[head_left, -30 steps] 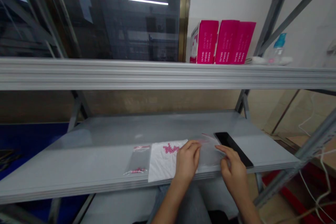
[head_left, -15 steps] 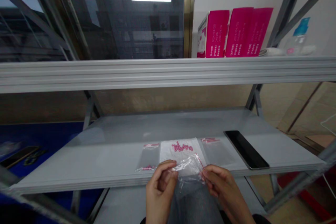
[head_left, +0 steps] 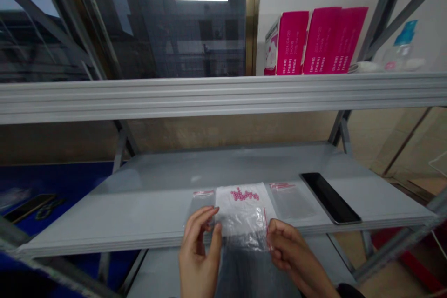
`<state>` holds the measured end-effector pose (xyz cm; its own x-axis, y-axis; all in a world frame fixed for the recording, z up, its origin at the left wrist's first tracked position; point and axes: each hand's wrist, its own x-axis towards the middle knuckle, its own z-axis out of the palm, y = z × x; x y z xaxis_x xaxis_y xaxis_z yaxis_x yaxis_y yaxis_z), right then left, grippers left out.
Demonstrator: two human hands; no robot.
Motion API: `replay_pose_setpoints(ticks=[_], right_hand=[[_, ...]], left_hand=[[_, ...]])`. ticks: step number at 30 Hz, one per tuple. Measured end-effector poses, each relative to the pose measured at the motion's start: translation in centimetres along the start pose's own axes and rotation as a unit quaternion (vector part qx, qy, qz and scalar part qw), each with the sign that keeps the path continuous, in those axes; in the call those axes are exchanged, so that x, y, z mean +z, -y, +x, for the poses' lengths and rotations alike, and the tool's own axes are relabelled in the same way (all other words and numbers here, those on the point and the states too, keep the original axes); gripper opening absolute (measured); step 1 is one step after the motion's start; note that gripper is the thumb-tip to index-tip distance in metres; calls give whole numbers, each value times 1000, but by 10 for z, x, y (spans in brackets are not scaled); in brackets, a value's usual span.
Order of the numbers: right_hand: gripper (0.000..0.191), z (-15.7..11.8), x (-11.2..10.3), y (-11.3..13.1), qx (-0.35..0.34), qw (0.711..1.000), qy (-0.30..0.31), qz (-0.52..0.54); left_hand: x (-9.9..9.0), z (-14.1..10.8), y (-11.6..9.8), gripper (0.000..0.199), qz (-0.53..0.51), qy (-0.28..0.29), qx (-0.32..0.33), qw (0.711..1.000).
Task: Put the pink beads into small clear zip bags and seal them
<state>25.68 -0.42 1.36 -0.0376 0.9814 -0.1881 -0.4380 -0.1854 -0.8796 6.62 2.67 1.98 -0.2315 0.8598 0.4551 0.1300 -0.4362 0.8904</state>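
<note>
My right hand (head_left: pixel 291 247) pinches a clear zip bag (head_left: pixel 246 230) by its red-striped edge, in front of the shelf edge. The bag spreads out flat to the left and looks see-through. At its left side my left hand (head_left: pixel 200 251) has thumb and fingers apart, holding nothing. Pink beads (head_left: pixel 244 194) lie in a cluster on a white sheet (head_left: pixel 225 193) just behind the bag. To the left is another zip bag (head_left: pixel 200 201), partly hidden by my left hand. Flat zip bags (head_left: pixel 293 202) with red stripes lie to the right of the sheet.
A black phone (head_left: pixel 330 198) lies on the grey lower shelf (head_left: pixel 146 209) at the right. The upper shelf's rail (head_left: pixel 195 98) crosses above, bearing pink boxes (head_left: pixel 324 42) and a blue-topped bottle (head_left: pixel 401 46). At far left, a dark phone-like object (head_left: pixel 30 207) rests on a blue surface.
My left hand has let go of the bag's edge and moved left, its fingers opening. The bag has flattened out, still held in my right hand.
</note>
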Motion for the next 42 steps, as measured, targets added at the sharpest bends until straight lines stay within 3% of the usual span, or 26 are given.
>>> replay_pose_setpoints(ticks=[2, 6, 10, 13, 16, 19, 22, 24, 27, 29, 32, 33, 36, 42], right_hand=[[42, 0, 5, -2, 10, 1000, 10, 25], [45, -1, 17, -5, 12, 998, 48, 27], [46, -1, 23, -5, -1, 993, 115, -16], [42, -1, 24, -4, 1, 990, 125, -68], [39, -2, 27, -2, 4, 988, 89, -127], [34, -3, 33, -1, -82, 975, 37, -205], [27, -2, 38, -1, -185, 941, -53, -279], [24, -2, 38, -1, -205, 924, -95, -310], [22, -1, 36, 4, -194, 930, -73, -304], [20, -1, 34, 9, -179, 941, -32, -285], [18, -1, 32, 14, -159, 949, 11, -270], [18, -1, 31, 15, -155, 950, 15, -270], [20, 0, 28, 14, -150, 947, -1, -283], [30, 5, 15, 12, -176, 930, -51, -319]], left_hand=[[9, -7, -12, 19, 6, 64, 7, 998], [30, -17, -27, 17, -18, 210, -78, 974], [35, -15, -27, 37, -33, 271, -114, 955], [29, -13, -25, 38, -34, 302, -115, 946], [23, -14, -25, 34, 17, 295, -76, 952], [21, -18, -24, 30, 101, 261, 0, 960], [21, -19, -23, 26, 172, 189, 93, 962], [20, -18, -24, 26, 200, 133, 134, 961], [17, -13, -28, 26, 182, 94, 169, 964], [13, -10, -29, 10, 144, 123, 195, 962], [9, -9, -25, 73, 130, 210, 209, 946], [8, -10, -23, 82, 134, 229, 203, 942], [9, -12, -17, 73, 137, 248, 167, 944], [17, -14, -13, 54, 110, 217, 144, 959]])
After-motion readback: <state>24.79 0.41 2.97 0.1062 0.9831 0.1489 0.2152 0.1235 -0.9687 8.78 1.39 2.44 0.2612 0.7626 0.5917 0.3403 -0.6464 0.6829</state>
